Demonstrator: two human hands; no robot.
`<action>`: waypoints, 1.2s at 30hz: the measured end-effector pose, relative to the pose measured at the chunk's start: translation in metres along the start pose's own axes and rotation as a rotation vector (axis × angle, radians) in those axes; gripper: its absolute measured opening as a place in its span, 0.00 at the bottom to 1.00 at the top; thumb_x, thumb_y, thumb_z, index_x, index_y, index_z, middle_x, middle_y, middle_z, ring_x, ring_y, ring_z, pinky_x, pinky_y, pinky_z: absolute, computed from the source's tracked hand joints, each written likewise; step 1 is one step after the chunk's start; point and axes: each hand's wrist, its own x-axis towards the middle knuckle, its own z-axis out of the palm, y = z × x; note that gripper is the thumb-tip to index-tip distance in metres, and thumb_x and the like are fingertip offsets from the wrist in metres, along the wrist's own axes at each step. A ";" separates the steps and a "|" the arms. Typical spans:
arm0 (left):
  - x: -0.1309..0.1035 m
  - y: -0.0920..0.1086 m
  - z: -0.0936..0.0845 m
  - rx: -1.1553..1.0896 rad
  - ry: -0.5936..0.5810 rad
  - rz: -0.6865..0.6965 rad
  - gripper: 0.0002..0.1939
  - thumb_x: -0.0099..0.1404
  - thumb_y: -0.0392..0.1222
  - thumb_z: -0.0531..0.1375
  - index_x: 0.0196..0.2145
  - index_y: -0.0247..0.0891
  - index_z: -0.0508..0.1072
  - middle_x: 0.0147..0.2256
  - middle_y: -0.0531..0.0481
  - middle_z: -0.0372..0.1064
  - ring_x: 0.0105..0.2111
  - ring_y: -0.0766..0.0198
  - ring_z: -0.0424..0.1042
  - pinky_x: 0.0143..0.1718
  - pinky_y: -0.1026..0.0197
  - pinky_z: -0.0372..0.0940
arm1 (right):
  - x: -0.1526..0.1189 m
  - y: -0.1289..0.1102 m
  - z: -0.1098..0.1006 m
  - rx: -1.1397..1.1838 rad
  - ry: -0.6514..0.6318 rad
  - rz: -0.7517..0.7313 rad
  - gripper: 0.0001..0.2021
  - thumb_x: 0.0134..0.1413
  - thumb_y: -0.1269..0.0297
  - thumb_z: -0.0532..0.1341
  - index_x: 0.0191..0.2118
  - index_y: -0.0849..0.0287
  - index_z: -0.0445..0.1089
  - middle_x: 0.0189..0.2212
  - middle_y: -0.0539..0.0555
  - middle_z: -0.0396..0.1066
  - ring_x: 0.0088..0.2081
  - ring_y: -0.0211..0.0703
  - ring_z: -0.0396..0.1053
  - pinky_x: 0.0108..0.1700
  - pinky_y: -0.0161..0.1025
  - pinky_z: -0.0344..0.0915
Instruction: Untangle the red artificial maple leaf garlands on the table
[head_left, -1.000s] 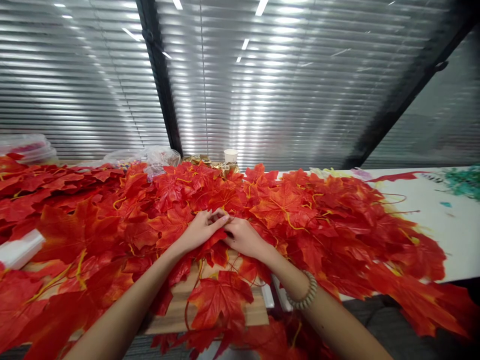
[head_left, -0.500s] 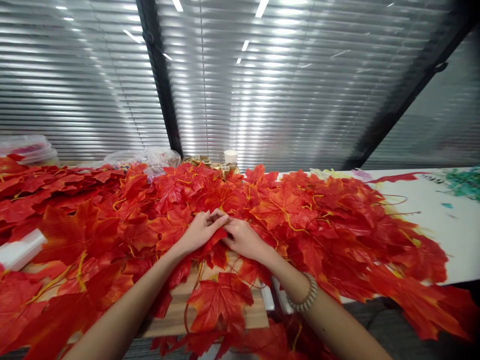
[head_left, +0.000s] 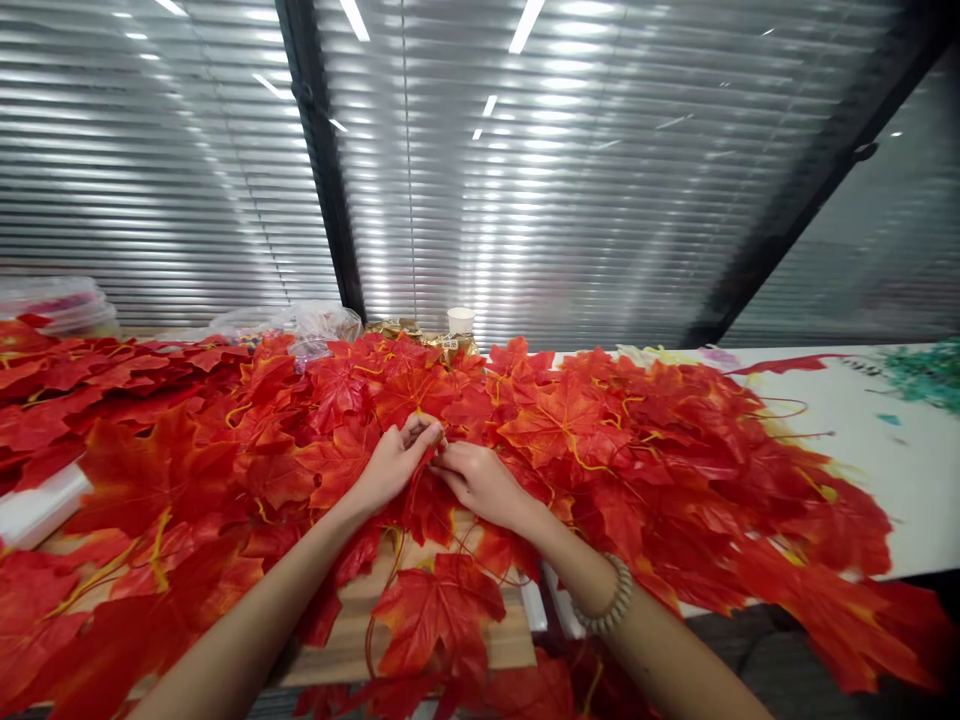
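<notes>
Wood-grain board (head_left: pixel 337 645) here; toward its far side my left hand (head_left: pixel 391 460) pinches a fake maple leaf (head_left: pixel 418 488), probably for control. Can't tell if my right hand (head_left: pixel 484 480) grips too.

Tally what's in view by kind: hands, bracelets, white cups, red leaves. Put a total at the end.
Hands: 2 (left hand, right hand)
Bracelet: 1
White cup: 1
Red leaves: too many overlap to count
Total, leaves left out: 4
</notes>
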 end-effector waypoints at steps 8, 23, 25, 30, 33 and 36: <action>0.001 -0.009 -0.003 -0.034 0.239 -0.054 0.16 0.57 0.55 0.57 0.33 0.39 0.68 0.25 0.54 0.66 0.28 0.64 0.66 0.36 0.63 0.62 | 0.000 0.000 -0.001 0.067 0.124 -0.001 0.11 0.60 0.73 0.49 0.41 0.63 0.68 0.34 0.56 0.70 0.36 0.41 0.68 0.40 0.36 0.65; 0.000 -0.002 -0.002 0.155 0.200 -0.048 0.13 0.59 0.51 0.54 0.34 0.39 0.69 0.38 0.48 0.73 0.45 0.56 0.69 0.52 0.55 0.59 | 0.000 -0.003 0.000 0.046 0.081 0.108 0.07 0.54 0.75 0.53 0.28 0.62 0.66 0.27 0.54 0.69 0.29 0.38 0.65 0.34 0.33 0.60; 0.000 -0.003 -0.002 0.163 0.181 -0.030 0.13 0.59 0.51 0.54 0.34 0.39 0.69 0.37 0.47 0.72 0.44 0.56 0.69 0.52 0.55 0.59 | -0.001 -0.002 0.002 0.013 0.064 0.138 0.07 0.51 0.76 0.53 0.26 0.62 0.64 0.26 0.54 0.68 0.28 0.38 0.64 0.32 0.32 0.59; 0.001 -0.008 -0.003 0.190 0.188 0.004 0.14 0.61 0.51 0.53 0.34 0.39 0.68 0.36 0.47 0.71 0.44 0.55 0.69 0.52 0.55 0.59 | -0.003 0.002 0.006 -0.002 0.065 0.176 0.08 0.49 0.79 0.52 0.26 0.62 0.64 0.26 0.54 0.69 0.28 0.39 0.65 0.32 0.33 0.58; 0.002 -0.014 -0.004 0.187 0.201 0.052 0.14 0.62 0.51 0.52 0.34 0.38 0.68 0.37 0.47 0.71 0.44 0.57 0.69 0.53 0.56 0.58 | -0.003 0.003 0.007 0.019 0.075 0.171 0.09 0.48 0.80 0.50 0.29 0.62 0.64 0.29 0.56 0.70 0.31 0.41 0.67 0.35 0.33 0.60; 0.003 -0.014 -0.004 0.175 0.189 0.053 0.14 0.62 0.51 0.53 0.35 0.38 0.69 0.38 0.46 0.72 0.46 0.57 0.68 0.54 0.56 0.58 | -0.002 0.002 0.006 0.098 0.118 0.164 0.11 0.49 0.80 0.49 0.33 0.63 0.65 0.32 0.57 0.70 0.34 0.42 0.67 0.38 0.35 0.62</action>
